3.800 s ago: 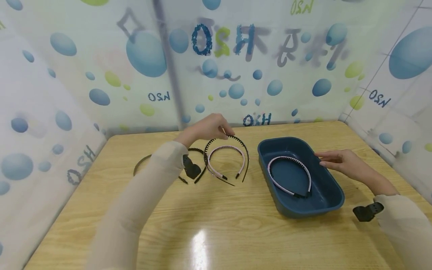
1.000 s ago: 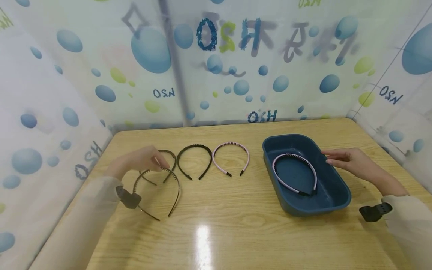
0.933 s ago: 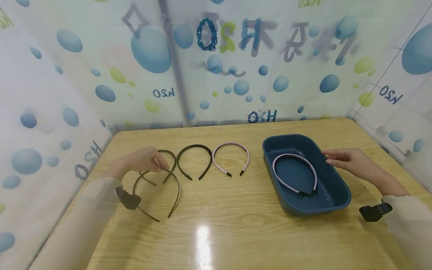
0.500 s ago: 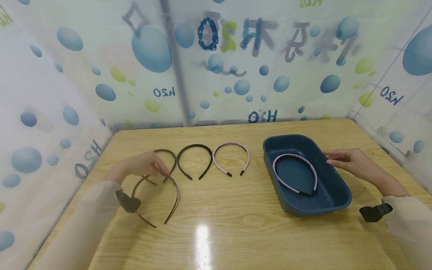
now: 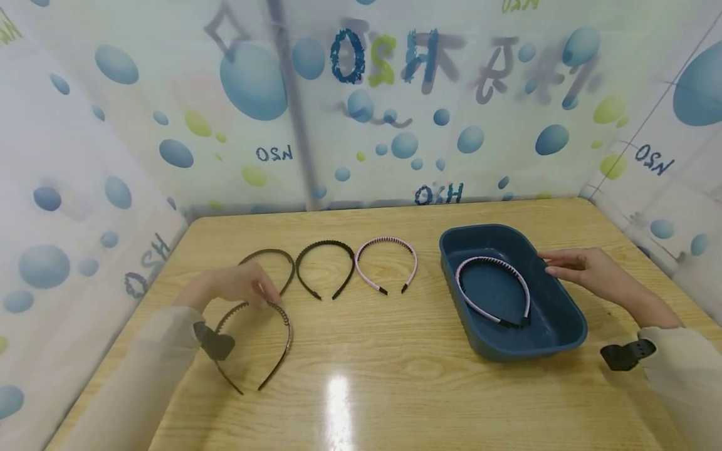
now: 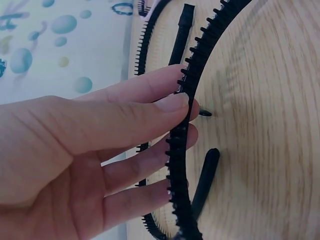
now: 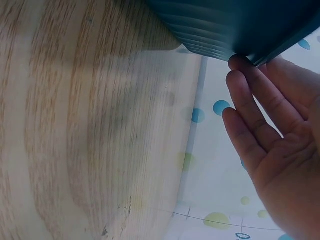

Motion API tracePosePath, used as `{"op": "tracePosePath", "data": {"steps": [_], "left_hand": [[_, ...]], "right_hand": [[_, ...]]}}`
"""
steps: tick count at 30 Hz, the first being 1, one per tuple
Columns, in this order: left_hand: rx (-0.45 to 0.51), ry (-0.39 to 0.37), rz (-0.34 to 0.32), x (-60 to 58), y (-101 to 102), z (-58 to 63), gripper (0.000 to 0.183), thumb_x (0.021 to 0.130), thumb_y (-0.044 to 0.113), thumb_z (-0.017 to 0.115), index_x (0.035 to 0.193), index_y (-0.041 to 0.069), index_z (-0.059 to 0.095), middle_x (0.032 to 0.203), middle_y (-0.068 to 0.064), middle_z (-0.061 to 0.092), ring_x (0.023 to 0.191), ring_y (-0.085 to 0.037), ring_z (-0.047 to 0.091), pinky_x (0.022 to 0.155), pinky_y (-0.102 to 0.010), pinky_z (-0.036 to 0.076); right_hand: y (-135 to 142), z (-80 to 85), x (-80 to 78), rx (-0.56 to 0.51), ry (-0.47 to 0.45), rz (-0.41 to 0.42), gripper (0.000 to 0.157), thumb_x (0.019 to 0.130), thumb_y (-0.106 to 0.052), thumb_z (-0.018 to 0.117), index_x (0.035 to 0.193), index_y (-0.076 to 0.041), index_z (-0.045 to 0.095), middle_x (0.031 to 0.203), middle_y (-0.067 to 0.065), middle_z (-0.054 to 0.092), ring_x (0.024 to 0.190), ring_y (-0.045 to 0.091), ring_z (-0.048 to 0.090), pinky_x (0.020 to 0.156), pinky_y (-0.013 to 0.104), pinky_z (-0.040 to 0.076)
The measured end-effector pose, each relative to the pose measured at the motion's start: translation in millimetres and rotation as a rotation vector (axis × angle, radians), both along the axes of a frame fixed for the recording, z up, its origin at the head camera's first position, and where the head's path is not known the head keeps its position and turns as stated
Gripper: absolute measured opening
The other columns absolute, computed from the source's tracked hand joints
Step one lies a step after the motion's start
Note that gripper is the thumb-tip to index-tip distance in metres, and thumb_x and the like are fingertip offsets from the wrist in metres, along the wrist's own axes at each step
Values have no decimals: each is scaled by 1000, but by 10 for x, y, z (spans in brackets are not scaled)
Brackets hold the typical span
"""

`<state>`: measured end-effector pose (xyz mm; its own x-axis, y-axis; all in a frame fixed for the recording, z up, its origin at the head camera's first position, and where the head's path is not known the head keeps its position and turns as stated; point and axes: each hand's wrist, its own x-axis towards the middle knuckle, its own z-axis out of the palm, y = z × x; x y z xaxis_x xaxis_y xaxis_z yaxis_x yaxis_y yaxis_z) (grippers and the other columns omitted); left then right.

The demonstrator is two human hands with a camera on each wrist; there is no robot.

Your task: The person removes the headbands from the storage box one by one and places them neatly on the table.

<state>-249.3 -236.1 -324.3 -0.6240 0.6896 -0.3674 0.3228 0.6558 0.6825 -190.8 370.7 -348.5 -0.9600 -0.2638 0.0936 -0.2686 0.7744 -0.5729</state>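
Toward the left edge of the desk [image 5: 429, 388], nearer the front edge than the row behind: one black toothed headband [image 6: 177, 147], arch upward, open ends pointing to the front. State: held at the crown by the left hand [image 5: 239, 282], thumb on one face and fingers on the other. Whether its tips touch the desk cannot be told.

Handling, as judged: very light; springy plastic, stiff along the arch but yielding at the arms; inner teeth offer purchase, outer face probably slick; liable to snap if the arms are splayed wide. Best hold: crown, thumb opposed to fingers.

Along the rear edge, left to middle: one dark headband [image 5: 292, 266], partly hidden by the left hand; one black wavy-topped headband [image 5: 326, 242], just beside it; one pink headband [image 5: 386, 238] with dark teeth and black tips. All lie with ends to the front. Handling alike, the pink surface perhaps less slippery.

Toward the right edge: one blue plastic tub [image 5: 524, 352], set askew, containing a second pink-banded headband [image 5: 489, 259]. Tub judged light, stiff-walled, not fragile; best held by the rim. Right hand [image 5: 583, 272]: fingers extended and slightly apart, foremost fingertips touching the tub's right side at the rim.
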Motion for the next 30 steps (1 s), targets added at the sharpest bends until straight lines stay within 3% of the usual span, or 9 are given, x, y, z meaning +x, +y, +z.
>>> {"op": "tracePosePath", "data": {"steps": [4,13,23,30], "left_hand": [[8,19,-24,-4,-11,-44,23,79,-11,60,99,-5,67,107,-17,63,98,-33,60,75,-32,53],[17,33,-27,-11,-5,-119,22,78,-9,62,98,-3,69,105,-15,65,97,-31,61,77,-32,52],[27,73,-41,-29,0,-154,22,75,-9,65,96,-3,69,101,-14,66,93,-26,63,75,-29,52],[32,66,-11,-8,11,-165,21,75,-9,66,94,-2,70,99,-12,67,91,-25,63,75,-31,52]], "right_hand": [[-1,8,1,-12,-5,6,38,91,-9,57,123,9,52,112,31,56,84,-13,51,68,27,53],[-7,20,2,-14,-9,9,38,91,-10,57,124,9,52,113,31,56,85,-13,51,70,34,54],[-6,20,3,-22,-9,2,38,91,-8,57,123,11,52,113,31,56,84,-14,51,69,28,54],[1,13,2,-28,-8,9,38,91,-9,57,123,10,52,114,31,56,85,-13,51,68,27,53]]}}
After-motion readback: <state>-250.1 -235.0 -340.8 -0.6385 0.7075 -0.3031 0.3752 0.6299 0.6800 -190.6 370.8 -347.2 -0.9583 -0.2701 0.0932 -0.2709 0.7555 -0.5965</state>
